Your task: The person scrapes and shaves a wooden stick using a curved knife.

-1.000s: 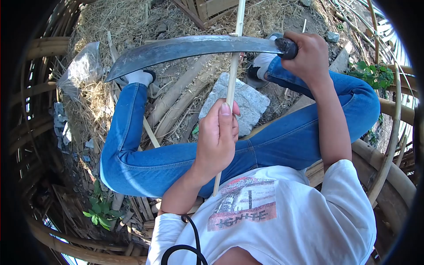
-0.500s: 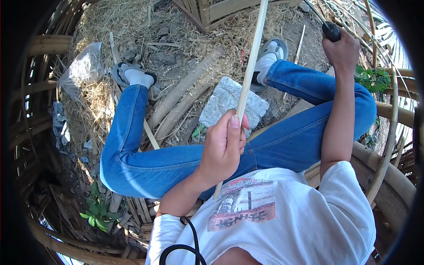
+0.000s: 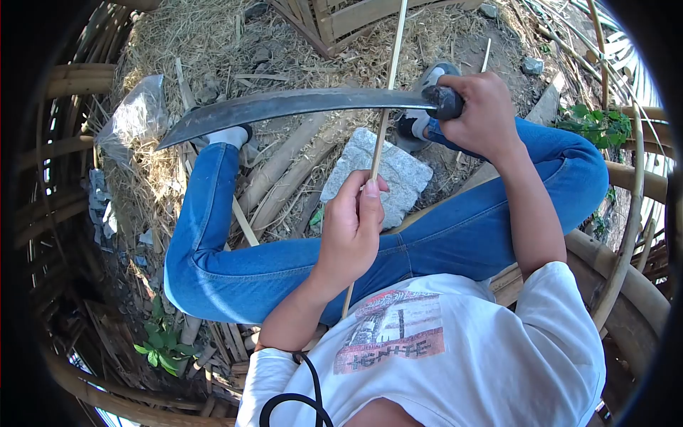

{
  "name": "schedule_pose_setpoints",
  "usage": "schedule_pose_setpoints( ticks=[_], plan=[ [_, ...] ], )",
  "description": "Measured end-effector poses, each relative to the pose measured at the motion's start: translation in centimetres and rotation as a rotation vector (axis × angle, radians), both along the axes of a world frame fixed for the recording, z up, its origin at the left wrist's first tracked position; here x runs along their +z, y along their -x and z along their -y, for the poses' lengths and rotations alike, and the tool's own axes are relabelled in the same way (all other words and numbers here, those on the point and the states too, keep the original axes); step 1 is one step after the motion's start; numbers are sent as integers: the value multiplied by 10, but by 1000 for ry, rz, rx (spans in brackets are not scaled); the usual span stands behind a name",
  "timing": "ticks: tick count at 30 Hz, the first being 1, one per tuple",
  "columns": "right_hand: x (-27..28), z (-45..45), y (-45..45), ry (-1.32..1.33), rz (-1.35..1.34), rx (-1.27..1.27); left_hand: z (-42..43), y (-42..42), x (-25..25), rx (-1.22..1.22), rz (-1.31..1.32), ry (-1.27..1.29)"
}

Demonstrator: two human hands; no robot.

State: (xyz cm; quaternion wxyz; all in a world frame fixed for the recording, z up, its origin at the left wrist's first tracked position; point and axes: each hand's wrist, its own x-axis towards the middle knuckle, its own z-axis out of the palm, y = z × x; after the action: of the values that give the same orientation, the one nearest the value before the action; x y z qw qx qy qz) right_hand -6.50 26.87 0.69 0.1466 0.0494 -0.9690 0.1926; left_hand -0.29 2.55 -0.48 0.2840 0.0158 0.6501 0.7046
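A thin pale wooden strip (image 3: pixel 388 92) runs from the top of the view down to my shirt, and my left hand (image 3: pixel 352 228) is closed around it at mid-length. My right hand (image 3: pixel 484 114) grips the dark handle of a long curved machete (image 3: pixel 284 104). The blade lies across the strip above my left hand, with its tip pointing left. Whether the edge touches the strip I cannot tell. Beneath the strip and my left hand, a flat grey stone (image 3: pixel 405 171) rests on the ground between my legs.
Bamboo poles (image 3: pixel 284 160) lie left of the stone. Straw and shavings (image 3: pixel 206 35) cover the ground. A clear plastic bag (image 3: pixel 139 114) lies at the left. A wooden crate (image 3: pixel 363 18) stands at the top, and bamboo railing (image 3: pixel 633 213) curves along the right.
The machete has swung from the far upper right back across the strip. The strip has shifted left at its upper end, and my left hand has moved slightly left with it.
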Motion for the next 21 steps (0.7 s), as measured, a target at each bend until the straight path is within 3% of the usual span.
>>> schedule_pose_setpoints(
  ticks=[5,21],
  plan=[
    [-5,8,-2,-25,43,44,0,0,-8,29,-202,201],
    [-7,-7,5,-89,-57,-23,1,-4,-2,6,-322,233]
  ],
)
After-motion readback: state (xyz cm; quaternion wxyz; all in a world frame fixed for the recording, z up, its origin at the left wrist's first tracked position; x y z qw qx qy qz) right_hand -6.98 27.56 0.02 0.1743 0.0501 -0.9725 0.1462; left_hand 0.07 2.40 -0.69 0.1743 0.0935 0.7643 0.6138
